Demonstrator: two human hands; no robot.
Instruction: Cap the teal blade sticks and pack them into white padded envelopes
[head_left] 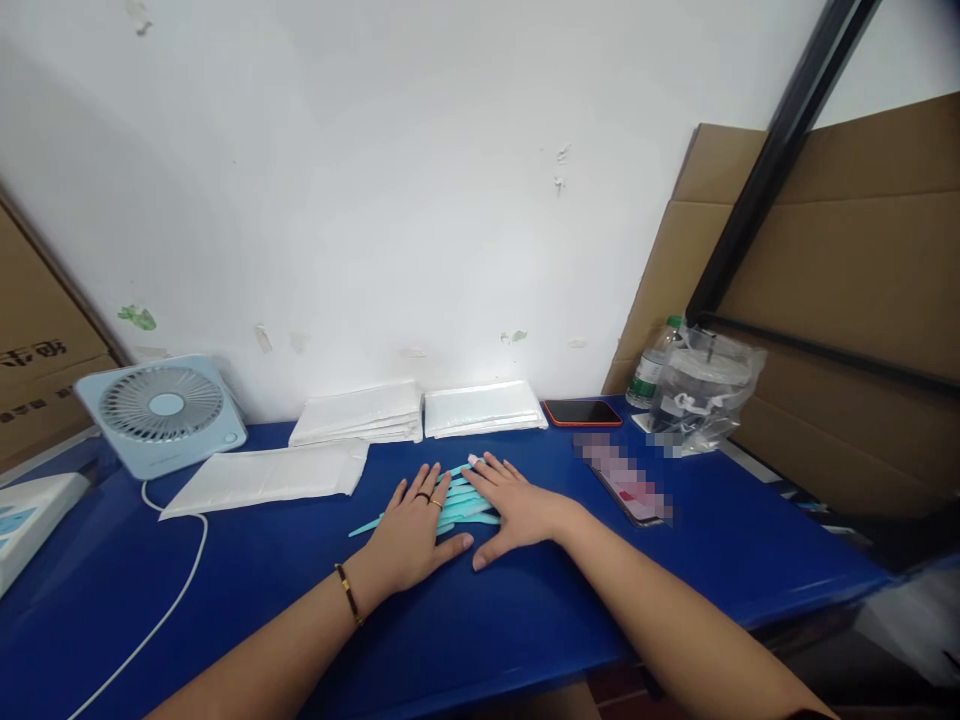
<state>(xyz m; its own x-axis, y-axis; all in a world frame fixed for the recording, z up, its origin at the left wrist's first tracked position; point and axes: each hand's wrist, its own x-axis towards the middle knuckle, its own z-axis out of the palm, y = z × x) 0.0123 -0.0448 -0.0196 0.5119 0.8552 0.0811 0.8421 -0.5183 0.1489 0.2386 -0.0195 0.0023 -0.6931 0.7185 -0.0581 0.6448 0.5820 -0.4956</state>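
Several slim turquoise sticks (pixel 466 504) lie in a loose pile on the blue tabletop, one with a tapered tip jutting out to the left. Their exact kind is hard to make out, since both hands cover much of them. My left hand (pixel 409 530), with dark and gold rings and a bracelet at the wrist, lies flat over the pile's left part, fingers stretched out. From the right, my right hand (pixel 517 505) rests on the other part with its fingers spread; something white is on one fingertip. The two thumbs point toward each other, a small gap apart.
White padded envelopes lie in two stacks (pixel 360 412) (pixel 484 408) by the wall, with a single envelope (pixel 270 475) in front. A fan (pixel 161 410) with a white cable stands left. Right are an orange-edged phone (pixel 582 412), a blurred-out phone-like object (pixel 626 480), a bottle (pixel 651 370) and a bagged container (pixel 705 385).
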